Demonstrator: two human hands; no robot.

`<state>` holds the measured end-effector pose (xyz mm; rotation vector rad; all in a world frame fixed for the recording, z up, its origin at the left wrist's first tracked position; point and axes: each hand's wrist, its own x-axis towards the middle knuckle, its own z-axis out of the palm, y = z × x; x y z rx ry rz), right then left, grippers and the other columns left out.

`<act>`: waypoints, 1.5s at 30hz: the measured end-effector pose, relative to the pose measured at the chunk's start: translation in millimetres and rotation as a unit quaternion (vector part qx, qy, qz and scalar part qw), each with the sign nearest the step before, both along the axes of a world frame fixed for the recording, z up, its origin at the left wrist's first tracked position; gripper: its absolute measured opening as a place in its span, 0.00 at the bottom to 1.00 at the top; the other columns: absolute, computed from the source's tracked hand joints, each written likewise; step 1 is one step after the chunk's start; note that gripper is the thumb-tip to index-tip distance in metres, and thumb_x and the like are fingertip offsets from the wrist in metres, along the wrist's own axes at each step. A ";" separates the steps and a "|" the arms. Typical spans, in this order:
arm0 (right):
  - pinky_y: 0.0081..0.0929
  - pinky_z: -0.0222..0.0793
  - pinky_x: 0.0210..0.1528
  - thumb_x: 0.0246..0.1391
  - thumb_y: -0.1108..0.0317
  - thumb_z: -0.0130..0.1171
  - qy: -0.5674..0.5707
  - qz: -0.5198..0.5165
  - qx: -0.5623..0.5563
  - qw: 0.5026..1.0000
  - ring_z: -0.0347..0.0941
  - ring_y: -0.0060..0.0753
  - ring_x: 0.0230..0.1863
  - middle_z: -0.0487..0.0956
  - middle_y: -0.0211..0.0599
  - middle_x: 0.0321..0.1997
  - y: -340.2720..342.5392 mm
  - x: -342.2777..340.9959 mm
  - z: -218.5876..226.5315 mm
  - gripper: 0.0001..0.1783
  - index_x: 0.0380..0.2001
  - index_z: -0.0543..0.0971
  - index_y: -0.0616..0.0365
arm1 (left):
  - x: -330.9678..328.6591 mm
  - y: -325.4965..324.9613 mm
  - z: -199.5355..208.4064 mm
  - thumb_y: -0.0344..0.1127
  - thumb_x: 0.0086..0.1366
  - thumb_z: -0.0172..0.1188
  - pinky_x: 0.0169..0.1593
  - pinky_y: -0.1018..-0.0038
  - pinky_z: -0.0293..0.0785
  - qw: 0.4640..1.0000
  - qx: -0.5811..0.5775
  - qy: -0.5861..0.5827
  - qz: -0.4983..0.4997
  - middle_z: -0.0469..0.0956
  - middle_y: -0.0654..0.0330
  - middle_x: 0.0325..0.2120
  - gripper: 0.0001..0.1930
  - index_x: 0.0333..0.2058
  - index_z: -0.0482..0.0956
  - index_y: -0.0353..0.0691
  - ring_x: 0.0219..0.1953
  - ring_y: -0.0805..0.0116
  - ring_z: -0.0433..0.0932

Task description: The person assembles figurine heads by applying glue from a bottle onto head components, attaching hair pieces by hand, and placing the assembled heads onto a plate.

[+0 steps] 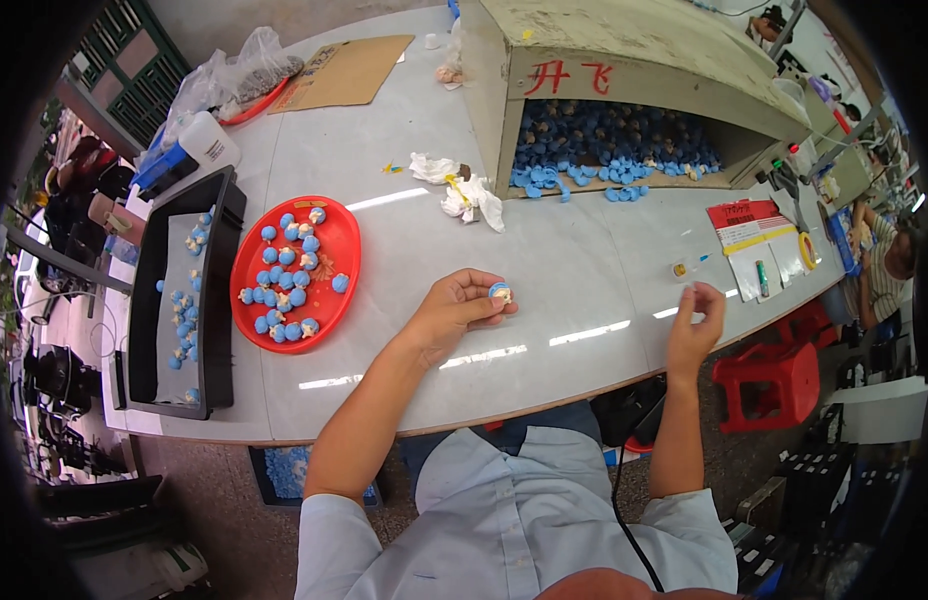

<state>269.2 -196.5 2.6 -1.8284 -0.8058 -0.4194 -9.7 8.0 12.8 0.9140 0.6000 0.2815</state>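
Observation:
My left hand (462, 312) is closed on a small round blue-and-cream piece (500, 292), pinched between thumb and fingers above the middle of the table. To the right, my right hand (696, 325) is raised with its fingertips drawn together; whatever they hold, if anything, is too small to make out. Just beyond those fingertips stands a tiny yellow pot (680, 270). Similar blue-and-cream balls (286, 281) lie spread in a round red tray (353, 235) left of my left hand. More of them rest on pale lining inside a long black tray (220, 300).
A large box (624, 40) at the back holds many blue pieces (614, 140) behind its front opening. Crumpled tissue (474, 203) lies before it. Flat cardboard (344, 72) is far left; papers with a green tube (762, 278) are right. A red stool (769, 385) stands beside the table.

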 end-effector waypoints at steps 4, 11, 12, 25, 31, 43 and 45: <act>0.24 0.68 0.35 0.53 0.79 0.58 -0.038 0.213 -0.080 0.973 0.72 0.35 0.31 0.76 0.38 0.33 62.9 -31.2 32.3 0.07 0.37 0.77 0.61 | -6.9 0.0 -0.1 0.26 0.62 0.62 0.45 0.79 0.78 0.999 0.005 0.022 0.023 0.80 0.58 0.40 0.14 0.46 0.73 0.36 0.45 0.67 0.80; 0.38 0.71 0.34 0.53 0.72 0.61 -0.080 0.218 -0.209 0.950 0.77 0.44 0.34 0.79 0.40 0.36 163.1 -8.7 16.2 0.07 0.35 0.76 0.59 | -3.6 2.5 3.0 0.27 0.62 0.62 0.44 0.78 0.77 0.995 0.023 0.038 0.086 0.80 0.56 0.39 0.15 0.47 0.71 0.35 0.43 0.68 0.81; 0.38 0.71 0.35 0.53 0.70 0.62 -0.047 0.182 -0.249 0.950 0.77 0.44 0.34 0.79 0.40 0.36 171.1 -11.0 15.9 0.08 0.35 0.76 0.59 | -4.3 2.9 2.0 0.27 0.62 0.62 0.44 0.78 0.77 0.995 0.023 0.038 0.091 0.80 0.56 0.39 0.15 0.47 0.71 0.35 0.43 0.68 0.81; 0.27 0.72 0.34 0.49 0.75 0.63 0.104 0.360 -0.165 0.912 0.77 0.34 0.34 0.78 0.36 0.35 145.9 -39.9 23.4 0.11 0.38 0.76 0.60 | 0.0 3.1 -1.8 0.28 0.62 0.63 0.45 0.77 0.77 0.993 0.013 0.009 0.121 0.79 0.54 0.40 0.17 0.47 0.69 0.33 0.43 0.68 0.80; 0.25 0.74 0.36 0.46 0.84 0.61 0.028 0.492 -0.132 0.860 0.76 0.34 0.36 0.76 0.39 0.41 123.7 -104.2 30.5 0.15 0.38 0.76 0.61 | -1.2 4.8 -9.1 0.29 0.62 0.63 0.47 0.77 0.78 0.991 -0.018 -0.027 0.127 0.78 0.53 0.40 0.17 0.46 0.69 0.31 0.42 0.67 0.80; 0.27 0.74 0.37 0.46 0.82 0.62 0.051 0.487 -0.070 0.869 0.76 0.35 0.37 0.76 0.40 0.42 126.1 -117.3 12.2 0.15 0.39 0.76 0.62 | 0.7 4.3 -12.0 0.30 0.63 0.62 0.47 0.75 0.79 0.991 -0.013 -0.015 0.129 0.78 0.54 0.40 0.15 0.46 0.71 0.32 0.42 0.68 0.80; 0.22 0.72 0.37 0.45 0.81 0.64 0.156 0.459 -0.101 0.869 0.74 0.27 0.36 0.77 0.36 0.38 127.6 -118.1 11.0 0.15 0.39 0.76 0.62 | -0.3 4.5 -11.1 0.31 0.63 0.62 0.46 0.75 0.79 0.992 -0.014 -0.012 0.126 0.78 0.55 0.41 0.15 0.46 0.71 0.32 0.42 0.68 0.80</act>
